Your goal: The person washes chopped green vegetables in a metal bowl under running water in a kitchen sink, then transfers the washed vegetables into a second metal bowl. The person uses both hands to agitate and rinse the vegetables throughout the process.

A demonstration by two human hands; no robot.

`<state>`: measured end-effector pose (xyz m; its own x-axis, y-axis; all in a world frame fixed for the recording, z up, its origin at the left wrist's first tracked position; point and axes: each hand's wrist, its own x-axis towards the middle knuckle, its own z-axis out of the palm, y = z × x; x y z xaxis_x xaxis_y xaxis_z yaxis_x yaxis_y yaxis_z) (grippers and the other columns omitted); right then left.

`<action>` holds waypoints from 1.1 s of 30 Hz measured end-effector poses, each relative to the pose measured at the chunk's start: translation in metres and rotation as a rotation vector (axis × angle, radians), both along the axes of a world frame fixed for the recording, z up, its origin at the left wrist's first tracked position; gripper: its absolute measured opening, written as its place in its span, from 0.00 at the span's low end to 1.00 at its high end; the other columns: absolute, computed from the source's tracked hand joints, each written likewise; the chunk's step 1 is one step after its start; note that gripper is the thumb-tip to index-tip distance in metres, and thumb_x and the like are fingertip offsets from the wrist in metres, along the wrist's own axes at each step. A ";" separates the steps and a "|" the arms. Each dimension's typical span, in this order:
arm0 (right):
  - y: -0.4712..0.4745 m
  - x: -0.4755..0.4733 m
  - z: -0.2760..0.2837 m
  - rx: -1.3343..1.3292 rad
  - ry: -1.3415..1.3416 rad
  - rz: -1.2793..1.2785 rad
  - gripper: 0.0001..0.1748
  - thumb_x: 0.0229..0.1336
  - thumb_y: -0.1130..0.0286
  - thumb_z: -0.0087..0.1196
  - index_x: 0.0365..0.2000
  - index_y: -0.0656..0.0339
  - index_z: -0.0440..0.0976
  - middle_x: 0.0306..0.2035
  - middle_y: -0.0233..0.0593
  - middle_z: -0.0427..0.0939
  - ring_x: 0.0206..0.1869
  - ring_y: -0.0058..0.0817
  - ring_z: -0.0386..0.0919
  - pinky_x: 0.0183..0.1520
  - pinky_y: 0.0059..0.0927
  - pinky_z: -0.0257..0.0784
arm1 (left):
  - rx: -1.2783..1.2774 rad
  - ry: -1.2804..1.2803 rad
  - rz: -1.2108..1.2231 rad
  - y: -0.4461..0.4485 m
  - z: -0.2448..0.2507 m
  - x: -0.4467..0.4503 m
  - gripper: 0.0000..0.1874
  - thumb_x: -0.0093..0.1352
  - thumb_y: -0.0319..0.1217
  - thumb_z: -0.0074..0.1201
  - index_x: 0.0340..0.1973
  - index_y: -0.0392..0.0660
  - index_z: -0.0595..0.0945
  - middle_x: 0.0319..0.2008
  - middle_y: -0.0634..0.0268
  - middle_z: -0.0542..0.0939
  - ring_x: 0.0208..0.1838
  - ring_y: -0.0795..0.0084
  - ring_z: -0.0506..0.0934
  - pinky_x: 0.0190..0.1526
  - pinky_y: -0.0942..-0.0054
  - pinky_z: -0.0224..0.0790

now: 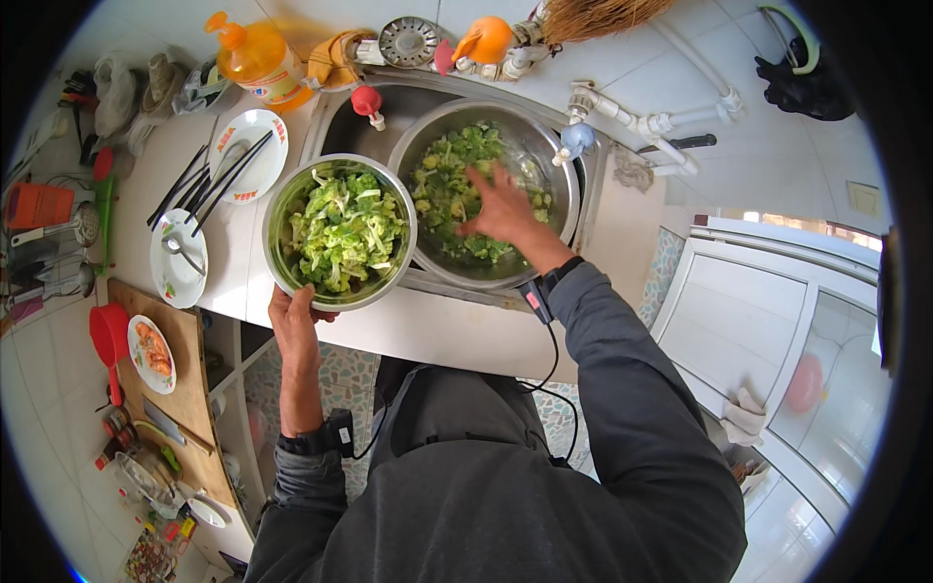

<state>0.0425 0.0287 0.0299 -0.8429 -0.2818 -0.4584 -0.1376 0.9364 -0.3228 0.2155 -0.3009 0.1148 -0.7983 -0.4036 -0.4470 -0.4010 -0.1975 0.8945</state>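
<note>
My left hand [295, 317] grips the near rim of a metal bowl [271, 251], which is heaped with cut green vegetable florets [342, 233] that look like broccoli or cauliflower. Beside it, a wider metal basin [408, 138] rests in the sink [350, 120], with more florets [455, 164] in water. Over this basin is my right hand [503, 208], its fingers spread; nothing is held in it, and whether the fingertips touch the florets I cannot tell. The two vessels' rims meet or overlap in view.
Plates [273, 157] with black chopsticks [244, 171] and a spoon lie left of the bowl. Behind the sink are a red-handled tap [367, 102], a blue-handled tap [577, 138] and an orange soap bottle [266, 69]. A cleaver [164, 423] lies on the wooden board [193, 350] at left.
</note>
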 end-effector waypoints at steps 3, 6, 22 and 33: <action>0.011 0.014 0.001 0.085 0.049 0.267 0.55 0.45 0.55 0.78 0.73 0.46 0.63 0.76 0.58 0.54 0.75 0.57 0.58 0.73 0.55 0.62 | 0.015 0.000 -0.001 0.002 0.000 -0.001 0.12 0.74 0.29 0.49 0.48 0.36 0.77 0.28 0.57 0.84 0.22 0.71 0.80 0.25 0.73 0.75; 0.038 0.017 0.007 0.342 0.228 0.414 0.53 0.48 0.56 0.75 0.73 0.48 0.63 0.76 0.57 0.55 0.73 0.54 0.61 0.72 0.51 0.64 | 0.021 0.004 0.006 0.003 -0.001 -0.001 0.11 0.74 0.29 0.48 0.48 0.35 0.78 0.28 0.57 0.84 0.22 0.71 0.80 0.25 0.73 0.75; 0.023 -0.013 0.007 0.038 0.191 -0.203 0.52 0.53 0.62 0.73 0.75 0.50 0.58 0.72 0.54 0.59 0.69 0.56 0.68 0.60 0.52 0.77 | -0.009 0.029 0.005 0.000 0.005 0.007 0.11 0.75 0.28 0.48 0.48 0.36 0.78 0.27 0.58 0.84 0.21 0.72 0.79 0.23 0.74 0.74; 0.016 0.002 -0.001 0.049 -0.021 0.142 0.76 0.29 0.38 0.81 0.78 0.41 0.52 0.79 0.57 0.47 0.76 0.62 0.55 0.72 0.57 0.66 | -0.035 -0.018 0.049 0.003 0.005 0.026 0.11 0.73 0.27 0.47 0.47 0.35 0.78 0.26 0.59 0.83 0.21 0.73 0.78 0.22 0.75 0.70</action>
<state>0.0442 0.0450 0.0285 -0.7864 -0.3742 -0.4915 -0.2634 0.9228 -0.2812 0.2411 -0.2984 0.1196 -0.7692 -0.4578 -0.4457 -0.4076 -0.1857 0.8941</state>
